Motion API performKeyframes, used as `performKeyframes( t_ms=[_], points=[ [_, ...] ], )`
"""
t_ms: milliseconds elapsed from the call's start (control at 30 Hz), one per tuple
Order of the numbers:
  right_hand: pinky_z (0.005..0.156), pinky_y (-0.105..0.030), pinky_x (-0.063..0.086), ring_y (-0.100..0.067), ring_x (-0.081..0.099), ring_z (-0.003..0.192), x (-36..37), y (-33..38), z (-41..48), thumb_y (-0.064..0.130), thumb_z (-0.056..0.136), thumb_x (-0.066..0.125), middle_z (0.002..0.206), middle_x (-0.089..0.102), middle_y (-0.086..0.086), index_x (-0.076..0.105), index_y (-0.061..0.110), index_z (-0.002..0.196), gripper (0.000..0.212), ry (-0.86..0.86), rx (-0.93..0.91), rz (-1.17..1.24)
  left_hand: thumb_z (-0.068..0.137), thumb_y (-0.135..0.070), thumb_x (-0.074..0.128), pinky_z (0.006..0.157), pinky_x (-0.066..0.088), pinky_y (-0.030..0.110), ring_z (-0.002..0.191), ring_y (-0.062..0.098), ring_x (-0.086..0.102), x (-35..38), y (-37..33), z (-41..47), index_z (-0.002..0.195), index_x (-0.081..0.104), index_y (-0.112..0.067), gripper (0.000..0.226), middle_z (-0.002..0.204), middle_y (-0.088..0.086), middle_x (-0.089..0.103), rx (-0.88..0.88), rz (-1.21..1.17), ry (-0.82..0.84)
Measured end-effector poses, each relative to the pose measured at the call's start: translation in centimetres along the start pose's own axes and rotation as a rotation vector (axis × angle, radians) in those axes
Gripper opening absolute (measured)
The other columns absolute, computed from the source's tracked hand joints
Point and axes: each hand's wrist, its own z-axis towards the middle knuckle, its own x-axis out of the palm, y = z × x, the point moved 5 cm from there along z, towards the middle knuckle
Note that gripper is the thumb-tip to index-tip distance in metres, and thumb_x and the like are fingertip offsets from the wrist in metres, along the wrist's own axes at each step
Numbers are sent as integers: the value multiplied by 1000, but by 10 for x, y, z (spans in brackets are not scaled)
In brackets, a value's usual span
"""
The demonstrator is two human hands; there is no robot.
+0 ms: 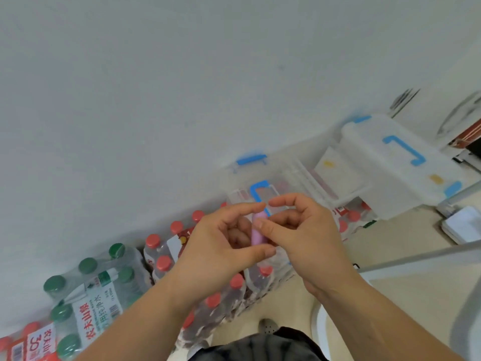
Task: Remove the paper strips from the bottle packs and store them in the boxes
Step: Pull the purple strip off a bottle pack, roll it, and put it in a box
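bottle packs point(161, 264), shrink-wrapped with red and green caps, line the white wall point(156, 100); a clear plastic box with blue handle point(260, 178) sits beyond. left hand point(218, 246) and right hand point(304, 230), close together, pinch a small pink paper strip point(257, 230) above the packs. storing it likely comes next: reach forward to the box, whose lid may need opening.

two hands point(221, 243) point(307, 230), one pink strip point(258, 231) — two clear boxes point(276, 173) point(372, 152).

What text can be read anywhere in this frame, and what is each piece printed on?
"农夫山泉": red characters on the green-capped bottle pack's label.
"用纯净水": green characters on the same label.
"30" and "农夫山": on the red-capped pack's label, bottom left.
Smaller print on both labels and the barcode: too blurred to read.
The pink strip: no text visible.
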Motion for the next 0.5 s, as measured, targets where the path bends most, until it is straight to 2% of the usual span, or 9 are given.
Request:
performKeyframes(
  t_ms=[100, 200, 267, 300, 400, 433, 500],
  points=[
    [70, -33, 59, -13, 70, 62, -34, 1, 17, 9, 83, 81, 67, 75, -6, 61, 12, 88, 22, 12, -56, -18, 75, -13, 86, 77, 60, 36, 80, 26, 71, 18, 6, 12, 125, 63, -37, 60, 95, 4, 73, -38, 68, -56],
    [72, -34, 58, -9, 65, 57, -72, -8, 37, 7, 87, 77, 58, 71, -2, 59, 13, 72, 23, 46, -81, -77, 72, -25, 88, 72, 53, 22, 77, 7, 67, 35, 14, 24, 108, 70, -40, 42, 89, -10, 72, -4, 376, -173],
    [71, -37, 58, -10, 62, 58, -97, -20, 49, 10, 88, 75, 59, 70, 0, 61, 13, 71, 22, 59, -72, -111, 69, -35, 87, 74, 46, 14, 85, 2, 64, 49, 18, 30, 97, 73, -41, 32, 87, -17, 71, 41, 595, -183],
    [66, -35, 56, -9, 60, 57, -108, -26, 54, 11, 89, 75, 59, 69, 0, 62, 13, 72, 22, 66, -63, -111, 68, -44, 85, 77, 44, 12, 89, 0, 63, 56, 19, 32, 95, 72, -43, 30, 89, -21, 70, 62, 700, -176],
    [61, -19, 47, -9, 59, 55, -130, -41, 60, 14, 93, 72, 58, 68, -4, 61, 6, 79, 19, 126, -62, -79, 63, -67, 72, 83, 44, 17, 88, -2, 59, 82, 25, 36, 94, 76, -36, 45, 90, -22, 69, 145, 975, -132],
    [61, -17, 48, -9, 59, 54, -135, -44, 62, 14, 93, 71, 57, 68, -4, 60, 3, 80, 20, 149, -74, -61, 62, -69, 69, 81, 48, 22, 86, 3, 60, 92, 28, 37, 93, 76, -34, 47, 89, -20, 69, 146, 1039, -112],
    [62, -15, 50, -10, 60, 54, -140, -49, 65, 12, 94, 71, 57, 68, -3, 60, 3, 79, 20, 212, -100, -39, 67, -61, 68, 77, 53, 36, 84, 11, 61, 109, 36, 37, 94, 75, -34, 39, 88, -16, 67, 130, 1153, -85]
  ],
)
